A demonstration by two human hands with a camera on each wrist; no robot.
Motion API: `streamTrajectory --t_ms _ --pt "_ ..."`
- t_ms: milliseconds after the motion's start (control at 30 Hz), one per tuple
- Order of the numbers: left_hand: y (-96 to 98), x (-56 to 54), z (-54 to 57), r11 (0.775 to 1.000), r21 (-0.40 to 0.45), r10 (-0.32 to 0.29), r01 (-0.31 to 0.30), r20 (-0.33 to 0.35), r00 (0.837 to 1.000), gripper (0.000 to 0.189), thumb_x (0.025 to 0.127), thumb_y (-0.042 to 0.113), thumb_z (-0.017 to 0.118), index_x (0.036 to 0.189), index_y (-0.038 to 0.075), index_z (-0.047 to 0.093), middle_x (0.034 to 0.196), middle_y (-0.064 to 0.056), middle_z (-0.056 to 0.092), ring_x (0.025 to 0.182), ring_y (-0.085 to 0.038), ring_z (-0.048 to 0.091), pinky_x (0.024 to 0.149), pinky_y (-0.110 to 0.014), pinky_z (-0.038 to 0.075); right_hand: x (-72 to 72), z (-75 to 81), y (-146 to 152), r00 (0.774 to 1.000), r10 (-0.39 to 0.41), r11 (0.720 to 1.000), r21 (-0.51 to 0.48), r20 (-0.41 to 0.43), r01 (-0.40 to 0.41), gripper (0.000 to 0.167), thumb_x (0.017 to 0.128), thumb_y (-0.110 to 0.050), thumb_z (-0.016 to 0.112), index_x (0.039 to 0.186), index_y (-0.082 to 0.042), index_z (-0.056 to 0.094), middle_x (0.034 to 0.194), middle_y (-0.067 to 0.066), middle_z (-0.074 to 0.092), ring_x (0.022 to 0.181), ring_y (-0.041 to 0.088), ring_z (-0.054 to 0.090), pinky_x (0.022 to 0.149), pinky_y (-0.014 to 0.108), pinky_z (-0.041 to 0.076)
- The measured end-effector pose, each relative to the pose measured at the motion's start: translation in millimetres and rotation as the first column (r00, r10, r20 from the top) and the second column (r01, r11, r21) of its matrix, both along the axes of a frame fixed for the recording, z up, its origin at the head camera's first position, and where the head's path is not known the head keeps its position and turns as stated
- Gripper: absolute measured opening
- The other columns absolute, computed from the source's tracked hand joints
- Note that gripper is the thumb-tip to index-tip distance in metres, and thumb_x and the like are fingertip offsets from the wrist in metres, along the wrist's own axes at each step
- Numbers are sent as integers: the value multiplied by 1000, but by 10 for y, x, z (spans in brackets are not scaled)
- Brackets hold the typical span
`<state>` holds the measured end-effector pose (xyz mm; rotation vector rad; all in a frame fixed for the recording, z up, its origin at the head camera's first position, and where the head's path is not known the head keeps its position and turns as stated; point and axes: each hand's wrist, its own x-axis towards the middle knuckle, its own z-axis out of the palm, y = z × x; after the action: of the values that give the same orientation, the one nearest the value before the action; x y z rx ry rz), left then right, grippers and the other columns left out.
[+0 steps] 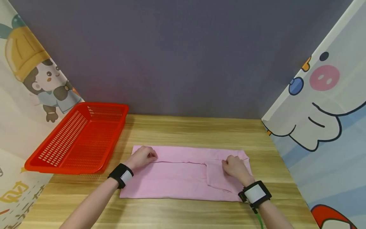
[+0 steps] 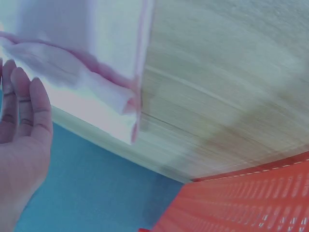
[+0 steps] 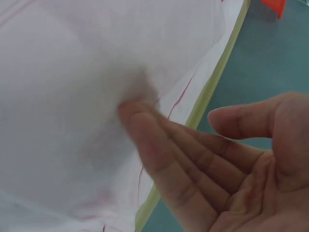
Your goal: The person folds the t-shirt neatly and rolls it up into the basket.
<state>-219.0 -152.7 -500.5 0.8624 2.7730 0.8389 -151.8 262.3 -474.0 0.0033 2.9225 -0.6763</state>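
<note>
A pink cloth (image 1: 171,181) lies flat in a wide rectangle on the wooden table, with a long band folded along its far side and a squarish flap turned in at the right. Whether it is a garment I cannot tell. My left hand (image 1: 143,157) is over the far left corner, its fingers (image 2: 41,108) loosely extended by the folded band in the left wrist view, holding nothing. On the right flap, my right hand (image 1: 236,168) touches the fabric with nearly straight fingers (image 3: 154,145). Its thumb stands apart from them in the right wrist view.
A red plastic basket (image 1: 107,140) with slotted sides stands at the table's left. Behind the wooden table (image 1: 183,130) rises a dark grey panel (image 1: 177,57). Printed cartoon curtains flank both sides. A green cable (image 1: 259,220) hangs from the right wrist band.
</note>
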Motion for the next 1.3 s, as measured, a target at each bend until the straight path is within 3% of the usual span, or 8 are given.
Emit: streamTrajectory --t_ms 167,467,800,1100,1233,1300 --pt "29 39 1 998 -5 -59 59 47 997 13 83 14 81 95 9 79 89 0 72 82 -10 60 77 -26 52 10 11 -73 1000 -4 999 53 3 4 33 96 -17 52 66 -5 54 60 6 51 53 20 50 47 30 37" --pt "76 47 6 996 -59 -52 61 139 989 30 77 18 86 105 11 77 101 0 72 91 -12 61 85 -31 54 48 91 -198 998 -22 1000 21 56 20 35 96 -17 50 62 -10 46 56 1 43 48 16 44 44 26 33" --pt "151 87 75 990 -109 -71 90 164 984 38 72 15 89 104 11 70 91 0 65 85 -13 56 79 -29 47 50 106 -249 997 4 999 40 81 -7 36 94 -20 51 60 -13 39 58 -2 34 51 14 35 45 26 28" --pt "213 91 62 970 -207 -103 129 132 986 47 67 21 93 102 14 62 79 -1 54 73 -9 47 66 -27 36 -19 71 -314 997 68 993 94 25 -70 32 94 -20 54 66 -3 53 62 10 51 58 24 50 53 39 43" --pt "219 85 28 958 -250 -125 142 82 989 50 66 28 93 103 16 61 79 2 54 73 -11 48 67 -29 39 -103 29 -357 996 85 990 110 12 -86 35 94 -18 54 63 -5 50 60 8 48 58 23 48 53 37 40" --pt "225 85 13 945 -290 -150 153 32 988 54 65 32 93 106 17 60 86 2 56 80 -15 53 72 -33 44 -150 6 -378 996 90 989 118 15 -91 34 95 -18 53 63 -6 49 61 7 47 58 23 48 53 36 39"
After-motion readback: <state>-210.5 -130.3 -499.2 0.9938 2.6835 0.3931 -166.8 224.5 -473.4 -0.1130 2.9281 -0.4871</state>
